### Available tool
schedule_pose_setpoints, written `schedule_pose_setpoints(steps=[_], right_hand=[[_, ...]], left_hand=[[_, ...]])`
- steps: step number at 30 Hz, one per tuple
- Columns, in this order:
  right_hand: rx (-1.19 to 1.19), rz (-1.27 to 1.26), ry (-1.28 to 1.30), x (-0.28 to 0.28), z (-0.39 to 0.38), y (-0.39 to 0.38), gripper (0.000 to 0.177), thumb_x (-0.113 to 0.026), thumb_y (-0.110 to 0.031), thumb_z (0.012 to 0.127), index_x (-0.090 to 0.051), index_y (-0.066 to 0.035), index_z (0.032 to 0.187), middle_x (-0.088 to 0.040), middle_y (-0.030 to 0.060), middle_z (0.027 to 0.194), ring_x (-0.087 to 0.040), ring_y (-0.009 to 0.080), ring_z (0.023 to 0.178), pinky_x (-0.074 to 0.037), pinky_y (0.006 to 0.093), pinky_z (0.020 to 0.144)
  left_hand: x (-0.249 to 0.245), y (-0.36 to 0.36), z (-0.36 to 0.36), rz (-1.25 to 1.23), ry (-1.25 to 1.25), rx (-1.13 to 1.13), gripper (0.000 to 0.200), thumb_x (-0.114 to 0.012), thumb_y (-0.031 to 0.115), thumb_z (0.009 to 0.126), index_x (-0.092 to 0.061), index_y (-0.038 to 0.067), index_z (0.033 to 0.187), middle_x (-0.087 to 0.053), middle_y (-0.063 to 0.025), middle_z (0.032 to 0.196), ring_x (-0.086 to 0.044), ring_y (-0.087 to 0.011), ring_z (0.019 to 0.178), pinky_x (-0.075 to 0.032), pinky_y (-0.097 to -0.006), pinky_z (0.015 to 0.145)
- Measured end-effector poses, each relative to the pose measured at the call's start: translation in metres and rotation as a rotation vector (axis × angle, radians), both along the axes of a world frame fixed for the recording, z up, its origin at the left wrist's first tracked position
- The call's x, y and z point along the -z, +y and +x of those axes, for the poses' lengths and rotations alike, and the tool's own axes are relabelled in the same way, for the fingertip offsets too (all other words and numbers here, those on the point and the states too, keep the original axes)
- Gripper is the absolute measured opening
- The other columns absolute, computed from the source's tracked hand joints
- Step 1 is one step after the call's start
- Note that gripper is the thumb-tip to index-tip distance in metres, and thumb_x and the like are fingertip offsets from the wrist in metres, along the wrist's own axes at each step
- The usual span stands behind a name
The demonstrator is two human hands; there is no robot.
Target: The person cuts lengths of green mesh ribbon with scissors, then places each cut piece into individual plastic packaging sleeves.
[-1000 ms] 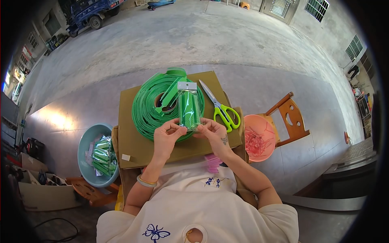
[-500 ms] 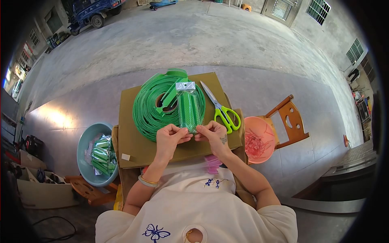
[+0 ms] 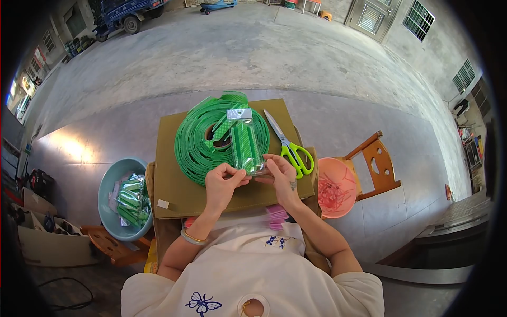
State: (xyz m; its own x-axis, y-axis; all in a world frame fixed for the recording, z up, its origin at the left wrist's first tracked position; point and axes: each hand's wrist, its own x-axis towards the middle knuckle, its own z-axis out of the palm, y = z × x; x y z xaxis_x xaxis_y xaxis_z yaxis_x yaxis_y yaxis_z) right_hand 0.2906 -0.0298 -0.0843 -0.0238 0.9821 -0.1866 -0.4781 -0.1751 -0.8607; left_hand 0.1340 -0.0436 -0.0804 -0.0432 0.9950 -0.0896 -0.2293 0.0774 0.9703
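Observation:
A clear plastic packet [image 3: 245, 143] with folded green mesh strip inside and a white header lies partly over a large coil of green mesh ribbon [image 3: 198, 142]. At its lower left corner, my left hand [image 3: 223, 182] pinches the edge between thumb and finger. My right hand [image 3: 280, 177] grips the lower right edge the same way. Both hands are above a brown board [image 3: 171, 179]. To the right of the coil lie scissors [image 3: 289, 145] with lime-green handles, blades pointing away from me.
On the left, a blue basin [image 3: 108, 211] holds filled green packets. At the right, a pink basin [image 3: 346, 203] with pink strips stands by a wooden chair [image 3: 379, 164]. A small white piece [image 3: 163, 204] lies at the board's near left corner. A blue vehicle [image 3: 124, 15] stands far back.
The packet's upper end leans slightly more to the left. My right hand has shifted a little, its fingers lying higher along the packet's lower right edge. The whole view has shifted slightly.

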Motion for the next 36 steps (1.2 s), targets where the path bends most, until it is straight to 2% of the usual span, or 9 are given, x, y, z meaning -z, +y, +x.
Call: schedule_pose_setpoints(steps=[5,8,14,20,23,28,33,35,36], right_hand=[[-0.174,-0.056,-0.019,-0.001,0.005,0.016,0.018,-0.062,-0.012,0.084,-0.056,0.001,0.093,-0.062,0.0065,0.080,-0.063,0.0140,0.071,-0.055,0.0276,0.066],[-0.137,-0.046,0.057,-0.008,0.007,0.014,0.016,-0.064,-0.011,0.082,-0.057,0.001,0.091,-0.062,0.0055,0.079,-0.062,0.0128,0.070,-0.054,0.0259,0.065],[-0.056,0.246,-0.119,-0.031,-0.001,0.001,0.012,-0.066,-0.006,0.080,-0.058,0.001,0.086,-0.062,0.0052,0.077,-0.059,0.0098,0.067,-0.051,0.0236,0.061],[-0.060,0.252,-0.196,-0.027,-0.009,-0.001,0.010,-0.065,-0.004,0.081,-0.058,0.002,0.086,-0.062,0.0044,0.076,-0.059,0.0091,0.064,-0.050,0.0225,0.061],[-0.040,0.188,-0.100,-0.034,-0.014,0.000,0.013,-0.060,-0.010,0.085,-0.059,0.002,0.090,-0.062,0.0067,0.075,-0.060,0.0122,0.063,-0.052,0.0252,0.061],[0.020,0.143,-0.120,-0.031,0.010,0.009,0.017,-0.058,-0.015,0.088,-0.059,0.000,0.093,-0.062,0.0066,0.073,-0.059,0.0134,0.060,-0.052,0.0259,0.059],[0.016,0.143,-0.146,-0.023,0.027,0.012,0.016,-0.056,-0.016,0.089,-0.060,-0.001,0.094,-0.061,0.0038,0.070,-0.058,0.0097,0.060,-0.050,0.0219,0.054],[0.034,0.130,-0.190,-0.024,0.030,0.014,0.017,-0.057,-0.016,0.088,-0.060,-0.001,0.094,-0.061,0.0033,0.069,-0.058,0.0090,0.059,-0.049,0.0211,0.053],[0.047,0.145,-0.241,-0.024,0.033,0.015,0.016,-0.057,-0.016,0.088,-0.060,0.000,0.094,-0.061,0.0035,0.069,-0.058,0.0094,0.061,-0.049,0.0212,0.054]], left_hand=[[-0.003,-0.006,0.005,0.170,0.115,-0.036,0.010,-0.060,-0.002,0.081,-0.053,-0.004,0.074,-0.063,-0.0125,0.077,-0.065,-0.0158,0.070,-0.056,-0.0272,0.063],[-0.006,-0.008,0.006,0.277,0.015,-0.065,0.009,-0.059,0.001,0.083,-0.052,-0.004,0.081,-0.063,-0.0119,0.077,-0.065,-0.0168,0.069,-0.056,-0.0268,0.061],[-0.035,-0.008,-0.003,0.089,-0.401,-0.045,0.025,-0.058,0.013,0.087,-0.049,-0.005,0.101,-0.063,-0.0126,0.081,-0.065,-0.0187,0.066,-0.054,-0.0257,0.056],[-0.031,0.000,-0.023,0.111,0.112,0.237,0.020,-0.056,0.010,0.088,-0.056,-0.006,0.101,-0.064,-0.0123,0.084,-0.066,-0.0191,0.067,-0.053,-0.0258,0.052],[-0.044,0.002,-0.035,0.110,0.027,0.171,0.017,-0.053,0.009,0.089,-0.058,-0.007,0.093,-0.064,-0.0119,0.082,-0.066,-0.0186,0.068,-0.053,-0.0246,0.052],[-0.057,0.024,-0.136,0.197,0.032,-0.494,0.020,-0.050,0.013,0.091,-0.058,-0.006,0.091,-0.064,-0.0121,0.080,-0.066,-0.0195,0.066,-0.053,-0.0249,0.054],[0.018,-0.003,-0.275,-0.048,0.169,-0.911,0.026,-0.056,0.020,0.088,-0.057,-0.006,0.089,-0.064,-0.0162,0.079,-0.065,-0.0183,0.062,-0.051,-0.0230,0.050],[0.068,-0.029,-0.322,-0.360,0.318,-0.814,0.039,-0.060,0.023,0.085,-0.052,-0.011,0.102,-0.063,-0.0226,0.087,-0.066,-0.0269,0.072,-0.053,-0.0318,0.060],[0.112,-0.036,-0.348,-0.526,0.746,-0.942,0.047,-0.062,0.024,0.083,-0.047,-0.013,0.108,-0.061,-0.0266,0.092,-0.064,-0.0324,0.080,-0.052,-0.0363,0.068]])
